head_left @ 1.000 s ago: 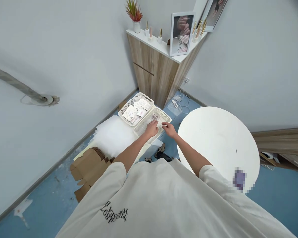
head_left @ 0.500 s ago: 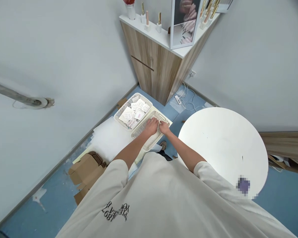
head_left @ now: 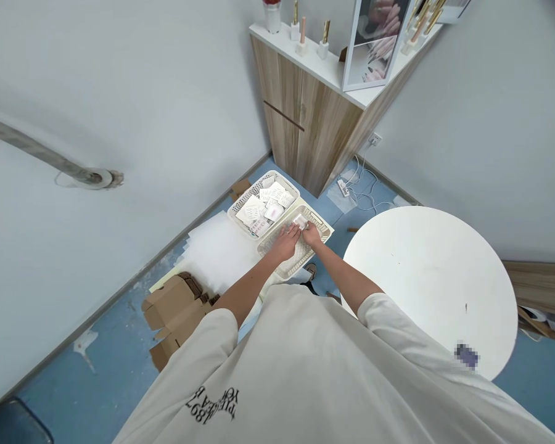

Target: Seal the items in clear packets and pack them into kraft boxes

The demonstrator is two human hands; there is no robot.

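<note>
Over the slotted cream basket [head_left: 298, 263], I see a small, pale, shiny packet [head_left: 300, 220] by the left hand [head_left: 286, 243] and right hand [head_left: 311, 235]; whether either grasps it, I cannot tell.

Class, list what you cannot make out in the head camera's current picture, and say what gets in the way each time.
All in the head view:
- Markings on the small pale item by the right hand: too small.
- Part of the front basket: hidden by the left hand.
- Writing on the cards: too small.
- Potted plant's top: cut off by the upper edge.
- Purple object: pixelated.
</note>
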